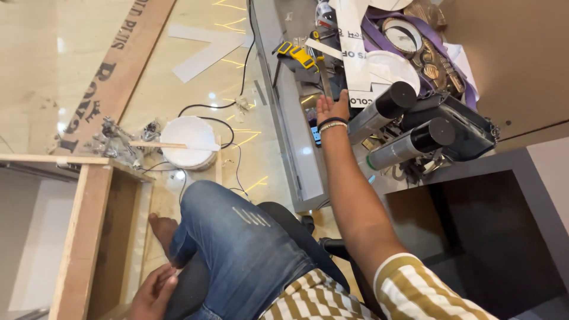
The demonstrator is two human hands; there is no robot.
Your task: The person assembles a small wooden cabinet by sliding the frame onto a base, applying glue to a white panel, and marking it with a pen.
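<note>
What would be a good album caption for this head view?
Seated person's right hand reaches toward grey tubes; left hand rests by the knee.

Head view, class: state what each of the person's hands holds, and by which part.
Nothing is held. The right hand reaches open-palmed towards the grey cylinders; the left hand rests open beside the knee.

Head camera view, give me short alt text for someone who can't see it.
A seated person's right hand reaches into a cluttered tool pile beside two grey cylinders; the left hand rests by a wooden frame.
</note>
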